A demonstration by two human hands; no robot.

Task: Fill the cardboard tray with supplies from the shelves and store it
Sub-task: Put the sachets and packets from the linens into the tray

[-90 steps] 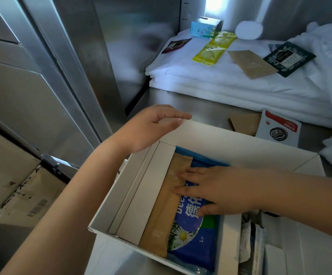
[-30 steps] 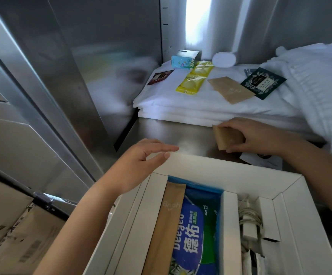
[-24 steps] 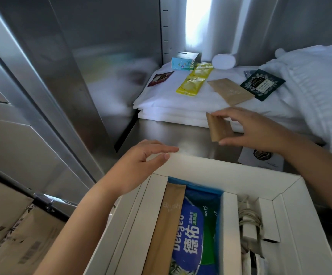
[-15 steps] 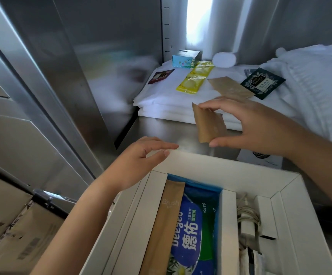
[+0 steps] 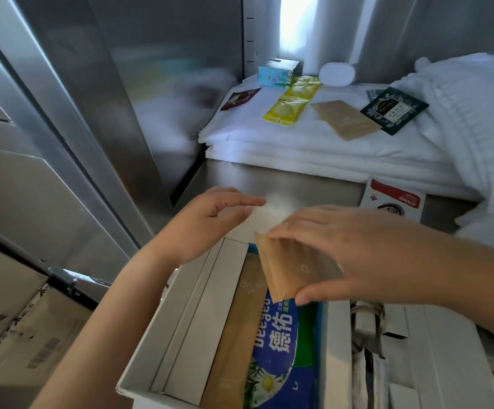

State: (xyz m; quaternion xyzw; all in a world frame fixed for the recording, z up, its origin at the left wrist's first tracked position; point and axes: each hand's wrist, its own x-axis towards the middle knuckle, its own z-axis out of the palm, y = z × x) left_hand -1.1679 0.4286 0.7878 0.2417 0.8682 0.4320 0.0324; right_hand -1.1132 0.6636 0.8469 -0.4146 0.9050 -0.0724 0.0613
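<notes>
The white cardboard tray (image 5: 181,323) fills the lower middle of the view, split by dividers. Its middle compartment holds a long brown packet (image 5: 234,343) and a blue wipes pack (image 5: 281,343). My left hand (image 5: 210,222) grips the tray's far left corner. My right hand (image 5: 355,255) pinches a small brown paper sachet (image 5: 293,267) just above the middle compartment, over the wipes pack. The right compartment holds a white charger with cable (image 5: 366,323).
On the steel shelf (image 5: 284,187) behind the tray lie folded white towels (image 5: 313,149) carrying a yellow sachet (image 5: 296,101), a brown sachet (image 5: 346,119), a dark green tea bag (image 5: 394,109) and a small teal box (image 5: 278,73). A red-and-white sachet (image 5: 393,199) lies on the shelf. Cardboard boxes (image 5: 18,335) sit lower left.
My right hand picked the small brown sachet off the shelf and carried it back and down over the tray's middle compartment. My left hand stayed on the tray's corner.
</notes>
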